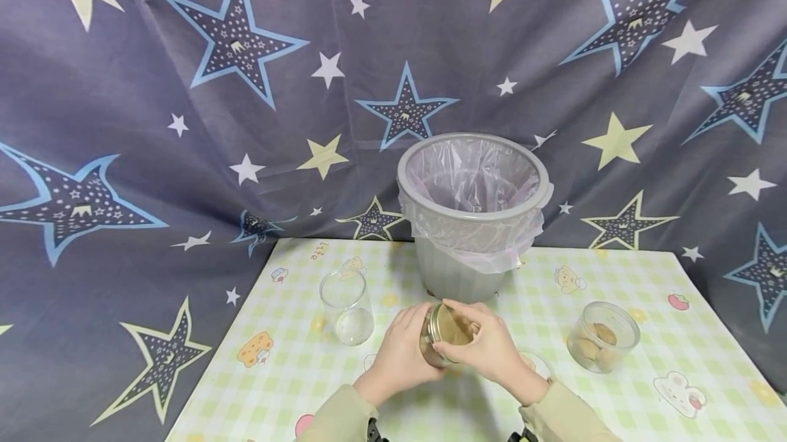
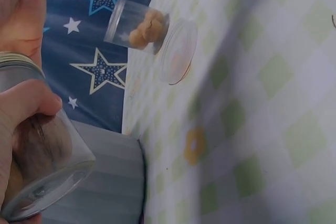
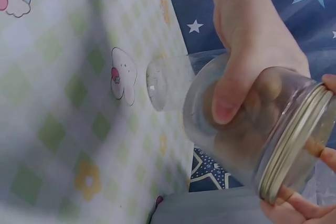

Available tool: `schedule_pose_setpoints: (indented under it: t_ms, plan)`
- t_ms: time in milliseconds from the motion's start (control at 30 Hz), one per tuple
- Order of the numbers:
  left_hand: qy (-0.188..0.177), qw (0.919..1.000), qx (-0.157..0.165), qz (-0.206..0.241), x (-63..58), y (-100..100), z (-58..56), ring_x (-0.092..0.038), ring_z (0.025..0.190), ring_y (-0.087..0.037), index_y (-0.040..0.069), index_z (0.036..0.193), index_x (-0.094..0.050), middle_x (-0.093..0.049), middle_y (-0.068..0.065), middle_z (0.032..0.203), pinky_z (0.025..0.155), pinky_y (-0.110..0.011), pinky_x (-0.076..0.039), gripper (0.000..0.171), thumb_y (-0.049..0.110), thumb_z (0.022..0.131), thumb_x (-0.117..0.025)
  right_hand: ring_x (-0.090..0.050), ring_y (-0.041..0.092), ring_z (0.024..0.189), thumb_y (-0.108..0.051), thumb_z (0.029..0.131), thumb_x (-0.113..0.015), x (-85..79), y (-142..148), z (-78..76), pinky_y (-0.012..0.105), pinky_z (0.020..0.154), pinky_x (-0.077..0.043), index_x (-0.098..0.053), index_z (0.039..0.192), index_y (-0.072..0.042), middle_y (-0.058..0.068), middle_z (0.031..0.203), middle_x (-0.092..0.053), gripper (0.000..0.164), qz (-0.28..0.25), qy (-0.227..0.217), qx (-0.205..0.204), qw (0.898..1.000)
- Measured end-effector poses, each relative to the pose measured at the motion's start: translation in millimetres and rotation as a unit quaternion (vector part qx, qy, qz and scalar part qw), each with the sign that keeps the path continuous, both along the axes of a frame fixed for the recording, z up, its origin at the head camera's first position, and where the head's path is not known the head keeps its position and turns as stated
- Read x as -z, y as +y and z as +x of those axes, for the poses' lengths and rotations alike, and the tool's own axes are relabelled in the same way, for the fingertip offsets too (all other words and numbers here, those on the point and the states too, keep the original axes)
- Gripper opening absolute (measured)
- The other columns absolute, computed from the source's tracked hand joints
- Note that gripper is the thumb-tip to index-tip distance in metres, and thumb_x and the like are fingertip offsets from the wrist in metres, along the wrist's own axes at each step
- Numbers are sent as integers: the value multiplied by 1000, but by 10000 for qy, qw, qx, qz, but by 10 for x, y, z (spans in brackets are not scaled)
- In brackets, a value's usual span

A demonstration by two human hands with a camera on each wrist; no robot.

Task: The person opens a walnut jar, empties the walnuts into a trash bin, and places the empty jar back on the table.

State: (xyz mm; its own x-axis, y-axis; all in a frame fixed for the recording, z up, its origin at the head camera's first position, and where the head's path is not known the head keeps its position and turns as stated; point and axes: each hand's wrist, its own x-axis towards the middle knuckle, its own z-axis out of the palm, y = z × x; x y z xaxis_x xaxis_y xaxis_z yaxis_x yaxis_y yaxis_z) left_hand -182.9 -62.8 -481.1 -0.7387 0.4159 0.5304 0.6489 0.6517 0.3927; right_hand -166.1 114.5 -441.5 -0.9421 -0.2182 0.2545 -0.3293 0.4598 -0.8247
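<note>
The left hand (image 1: 402, 352) wraps round the body of a tilted clear jar (image 3: 233, 146), the right hand (image 1: 488, 348) pinches its gold-rimmed lid (image 1: 453, 327), and the jar is between both hands, above the checked tablecloth (image 1: 295, 374).

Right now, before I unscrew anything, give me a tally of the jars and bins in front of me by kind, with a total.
Jars: 3 (gold-lidded jar, empty-looking clear jar, clear jar with brown pieces)
Bins: 1 (grey bin with a liner bag)
Total: 4
</note>
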Motion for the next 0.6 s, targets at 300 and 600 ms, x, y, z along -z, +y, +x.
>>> schedule_pose_setpoints:
  t_ms: [300,600]
  plan:
    - [-236,9989,406,44,-35,-4,-32,-58,108,-17,12,129,-48,-61,0,119,95,-36,-49,91,30,49,-89,-57,21,100,-22,65,-86,57,87,-15,44,83,-52,-63,123,-7,5,105,-60,64,139,671,-319,9971]
    - [-1886,9756,914,657,-98,175,85,-54,112,-13,16,133,-46,-55,0,127,96,-31,-48,81,26,62,-84,-59,19,91,-11,68,-79,-101,-44,-73,31,73,-53,-72,101,-6,10,109,-65,34,400,3070,-679,9484]
